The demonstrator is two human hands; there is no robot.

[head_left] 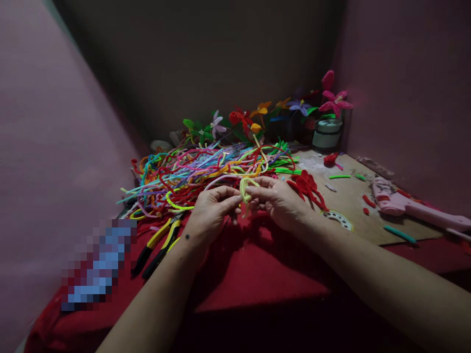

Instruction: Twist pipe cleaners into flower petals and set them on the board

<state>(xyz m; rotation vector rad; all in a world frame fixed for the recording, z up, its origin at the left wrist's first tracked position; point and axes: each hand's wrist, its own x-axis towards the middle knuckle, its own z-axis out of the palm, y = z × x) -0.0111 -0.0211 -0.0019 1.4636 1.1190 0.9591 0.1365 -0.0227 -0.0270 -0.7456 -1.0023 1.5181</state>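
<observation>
A pale yellow fuzzy stem [244, 188], bent into a small loop, is held between both hands above the red cloth. My left hand [215, 211] pinches its lower left side with thumb and fingertips. On the loop's right side, my right hand [274, 198] grips it between thumb and forefinger. Just behind the hands lies a large heap of coloured fuzzy stems [206, 164]. Red looped stems [306, 185] rest to the right of my right hand.
Yellow-and-black pliers [162, 245] lie left of my left wrist. On the board [353, 191] at right are a pink glue gun [412, 208], a white ring [338, 219] and stem scraps. Fuzzy flowers [239, 117] and a grey-green jar [327, 135] stand at the back.
</observation>
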